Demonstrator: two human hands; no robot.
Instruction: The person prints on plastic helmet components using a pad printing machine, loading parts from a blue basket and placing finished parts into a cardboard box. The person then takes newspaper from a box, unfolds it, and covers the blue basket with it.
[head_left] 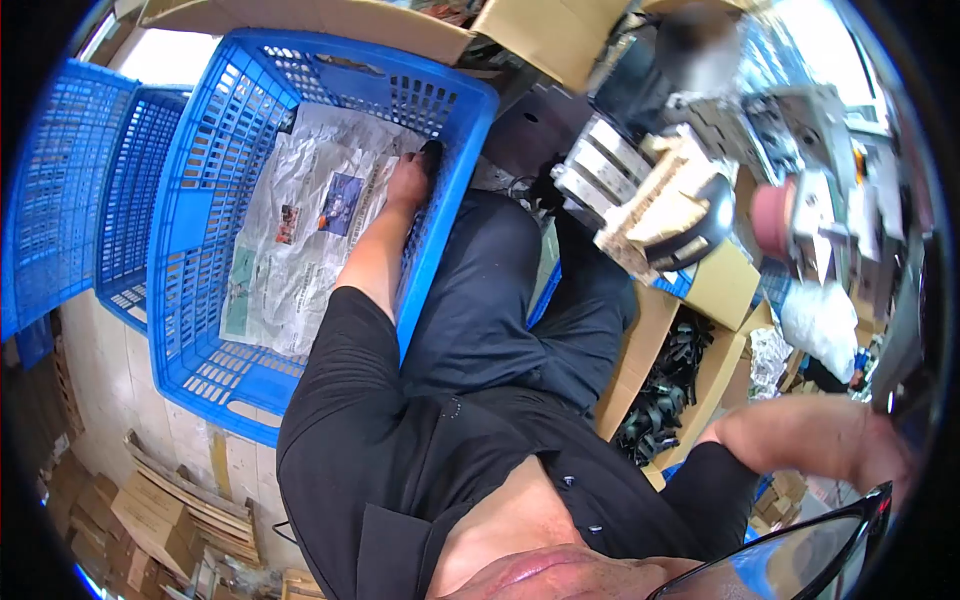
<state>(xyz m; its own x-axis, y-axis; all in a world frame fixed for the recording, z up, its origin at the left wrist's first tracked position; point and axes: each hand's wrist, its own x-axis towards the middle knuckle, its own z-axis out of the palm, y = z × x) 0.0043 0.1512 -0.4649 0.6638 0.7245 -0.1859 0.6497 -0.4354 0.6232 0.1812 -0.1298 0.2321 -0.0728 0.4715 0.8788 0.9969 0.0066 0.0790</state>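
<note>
My left hand [408,182] reaches into a large blue plastic basket [452,190], near its inner right wall. Its fingers are closed on a small black part [431,157] whose exact kind I cannot make out. Beneath the hand, a crumpled white printed sheet [300,240] lines the basket floor. My right hand [888,455] is at the far right edge, close to the eyeglasses [800,550]; shadow and the frame edge hide its fingers. Nearer my right forearm, a cardboard box [640,350] holds several curved black parts [665,395].
A metal machine [820,130] with a reddish wheel [772,220] stands at the upper right. More blue baskets [75,180] are at the left. Cardboard flaps [540,35] border the top. Boxes [155,515] and a wooden pallet [200,500] sit at the lower left.
</note>
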